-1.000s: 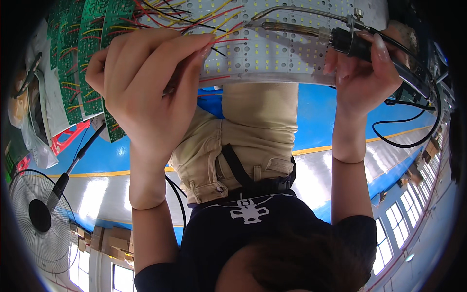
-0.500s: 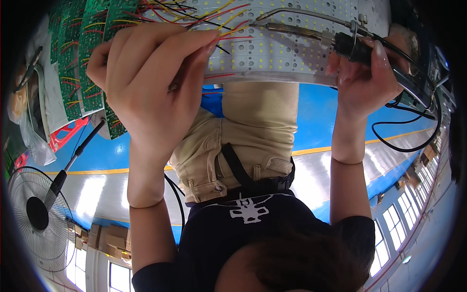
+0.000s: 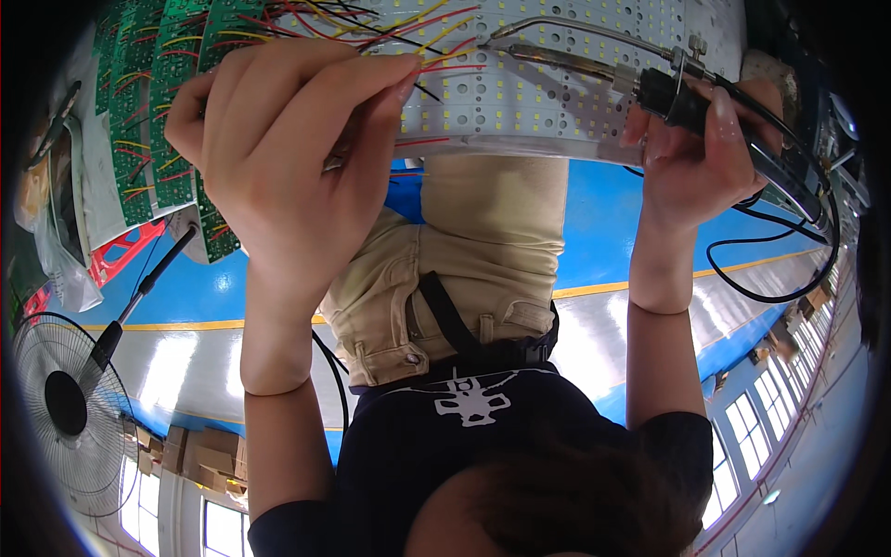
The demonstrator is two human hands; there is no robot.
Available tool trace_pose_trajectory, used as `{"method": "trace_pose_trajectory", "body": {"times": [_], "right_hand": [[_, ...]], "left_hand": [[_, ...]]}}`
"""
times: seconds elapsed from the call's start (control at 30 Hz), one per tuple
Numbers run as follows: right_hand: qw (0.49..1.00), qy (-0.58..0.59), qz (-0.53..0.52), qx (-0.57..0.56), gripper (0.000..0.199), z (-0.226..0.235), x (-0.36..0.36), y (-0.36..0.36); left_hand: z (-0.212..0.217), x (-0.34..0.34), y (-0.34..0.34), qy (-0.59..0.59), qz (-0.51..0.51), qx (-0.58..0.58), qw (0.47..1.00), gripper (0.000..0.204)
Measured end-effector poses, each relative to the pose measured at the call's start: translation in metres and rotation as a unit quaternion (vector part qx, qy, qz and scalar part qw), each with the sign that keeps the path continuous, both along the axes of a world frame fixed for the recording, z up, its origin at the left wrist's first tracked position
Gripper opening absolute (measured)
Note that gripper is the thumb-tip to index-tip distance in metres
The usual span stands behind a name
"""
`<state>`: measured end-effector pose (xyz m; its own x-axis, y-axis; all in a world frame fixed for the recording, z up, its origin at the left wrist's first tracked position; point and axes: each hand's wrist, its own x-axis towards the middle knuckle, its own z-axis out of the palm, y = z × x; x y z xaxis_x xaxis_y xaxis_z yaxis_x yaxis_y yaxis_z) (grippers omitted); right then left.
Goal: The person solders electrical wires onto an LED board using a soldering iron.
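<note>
My left hand [image 3: 297, 158] has its fingers pinched together on a thin wire among the bundle of red and yellow wires [image 3: 436, 37]. These wires run over a white LED board [image 3: 557, 97] at the top of the view. My right hand [image 3: 696, 162] grips the black handle of a soldering iron [image 3: 668, 88]. The iron's long metal tip [image 3: 492, 45] points left onto the board, close to the wire ends. The two hands are about a board's width apart.
Green circuit boards [image 3: 158, 111] with coloured wires lie to the left of the white board. A black cable [image 3: 780, 269] loops from the iron on the right. A standing fan [image 3: 56, 408], a plastic bag [image 3: 65, 241] and the blue floor [image 3: 603, 232] with a yellow line fill the rest.
My left hand has moved slightly up onto the wires. The right hand and soldering iron have shifted only a little.
</note>
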<state>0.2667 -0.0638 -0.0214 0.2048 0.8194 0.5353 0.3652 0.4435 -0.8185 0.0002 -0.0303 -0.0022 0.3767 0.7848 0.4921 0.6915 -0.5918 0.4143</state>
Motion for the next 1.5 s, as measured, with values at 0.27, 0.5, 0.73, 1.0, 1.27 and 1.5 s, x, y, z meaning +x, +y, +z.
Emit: {"method": "trace_pose_trajectory", "body": {"times": [0.27, 0.5, 0.73, 1.0, 1.27, 1.5], "right_hand": [[0.994, 0.070, -0.010, -0.086, 0.016, 0.006, 0.000, -0.004], [0.979, 0.185, -0.007, -0.087, 0.013, 0.007, -0.002, -0.002], [0.981, 0.167, -0.013, -0.095, 0.015, 0.008, 0.000, -0.004], [0.994, 0.016, 0.065, -0.092, 0.012, 0.016, -0.007, 0.002], [0.981, 0.178, 0.017, -0.074, 0.013, 0.022, -0.027, 0.006], [0.984, 0.167, 0.019, -0.065, 0.013, 0.024, -0.025, 0.009]], "left_hand": [[0.001, -0.001, 0.000, 0.006, -0.003, 0.002, 1.000, 0.019], [0.002, 0.000, 0.000, 0.006, -0.001, -0.001, 1.000, 0.019], [0.001, 0.000, -0.001, 0.003, 0.002, 0.003, 1.000, 0.019], [0.001, -0.001, -0.001, 0.001, 0.003, 0.001, 1.000, 0.020], [0.001, -0.001, -0.001, 0.005, 0.002, -0.001, 1.000, 0.019], [0.002, 0.000, 0.000, 0.004, -0.001, 0.001, 1.000, 0.020]]}}
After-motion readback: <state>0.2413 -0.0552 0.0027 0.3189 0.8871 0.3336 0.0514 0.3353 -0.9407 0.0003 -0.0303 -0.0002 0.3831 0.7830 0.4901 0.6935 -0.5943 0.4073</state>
